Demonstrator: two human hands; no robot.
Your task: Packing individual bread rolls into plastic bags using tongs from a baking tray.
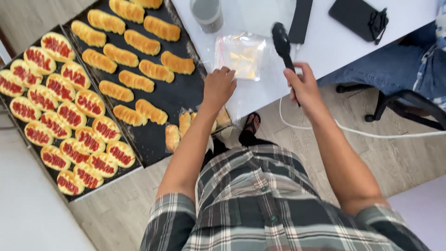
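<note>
The right hand (304,86) has its grip closed around the handle of black tongs (282,42) held above the white counter (334,42). The left hand (218,87), fingers curled and holding nothing, rests at the counter's edge on a clear plastic bag (241,55). The dark tray of plain buns (134,65) lies just beside it, with open counter beyond.

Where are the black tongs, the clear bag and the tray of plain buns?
black tongs (282,42), head view, on the wide tip.
clear bag (240,55), head view, its middle.
tray of plain buns (179,95), head view, bare dark part.
</note>
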